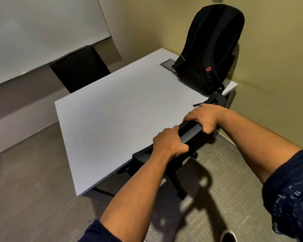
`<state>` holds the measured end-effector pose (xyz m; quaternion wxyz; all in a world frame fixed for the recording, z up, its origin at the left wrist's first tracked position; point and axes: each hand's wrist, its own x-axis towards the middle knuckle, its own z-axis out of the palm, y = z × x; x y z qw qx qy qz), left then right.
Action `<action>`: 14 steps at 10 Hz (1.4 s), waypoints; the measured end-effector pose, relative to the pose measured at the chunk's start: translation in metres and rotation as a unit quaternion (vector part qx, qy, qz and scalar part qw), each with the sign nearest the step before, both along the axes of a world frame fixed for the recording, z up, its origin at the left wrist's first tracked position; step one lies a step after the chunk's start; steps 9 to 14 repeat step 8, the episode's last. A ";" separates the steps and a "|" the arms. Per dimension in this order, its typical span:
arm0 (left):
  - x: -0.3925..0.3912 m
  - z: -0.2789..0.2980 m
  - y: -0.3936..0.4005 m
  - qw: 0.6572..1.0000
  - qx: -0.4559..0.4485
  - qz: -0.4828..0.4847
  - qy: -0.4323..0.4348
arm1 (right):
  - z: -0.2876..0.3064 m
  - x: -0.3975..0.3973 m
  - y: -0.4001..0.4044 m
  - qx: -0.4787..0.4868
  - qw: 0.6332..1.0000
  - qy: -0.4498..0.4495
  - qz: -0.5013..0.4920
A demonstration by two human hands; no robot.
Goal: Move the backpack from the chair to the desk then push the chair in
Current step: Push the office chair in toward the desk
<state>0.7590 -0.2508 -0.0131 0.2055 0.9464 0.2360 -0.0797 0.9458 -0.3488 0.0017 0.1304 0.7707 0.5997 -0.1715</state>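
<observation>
The black backpack (211,49) stands upright on the far right corner of the white desk (122,109), leaning towards the yellow wall. The black chair (191,131) is tucked close against the desk's near edge, its seat mostly hidden beneath the top. My left hand (168,143) grips the top of the chair's backrest. My right hand (204,117) grips the same backrest top a little further right. One backpack strap hangs over the desk edge just beyond my right hand.
A second black chair (80,68) stands at the desk's far side under a whiteboard (42,32). A grey cable hatch (168,64) sits in the desk beside the backpack. The yellow wall (278,67) runs along the right. Carpet lies below, and my shoe (228,236) shows at the bottom.
</observation>
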 end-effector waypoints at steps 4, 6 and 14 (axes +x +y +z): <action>-0.019 -0.001 0.038 0.993 0.076 -0.052 -0.070 | -0.001 -0.020 0.031 0.017 1.000 -0.008 -0.017; -0.024 0.004 0.033 0.991 0.108 -0.047 -0.060 | 0.004 -0.029 0.029 -0.015 0.998 -0.037 -0.040; -0.041 0.002 0.028 0.984 0.156 -0.087 -0.020 | 0.017 -0.042 0.030 -0.060 0.993 -0.076 -0.062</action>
